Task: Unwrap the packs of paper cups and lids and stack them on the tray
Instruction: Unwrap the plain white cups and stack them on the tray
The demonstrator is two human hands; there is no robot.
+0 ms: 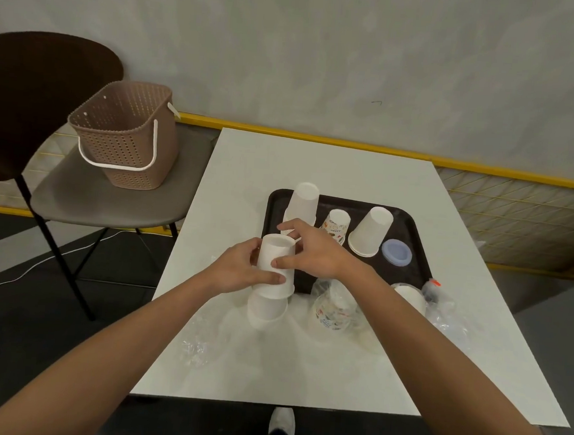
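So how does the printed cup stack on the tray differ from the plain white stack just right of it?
The printed cup stack carries coloured pictures, while the white stack is plain. The printed cup stack is also shorter and narrower than the white stack. Both stand upside down on the black tray, side by side with a gap between them.

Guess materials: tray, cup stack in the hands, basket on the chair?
Tray: dark, semi-matte, probably plastic; moulded rounded rim. Cup stack: white matte paper, judging by the rolled rims. Basket: tan plastic, moulded perforated walls, white handle.
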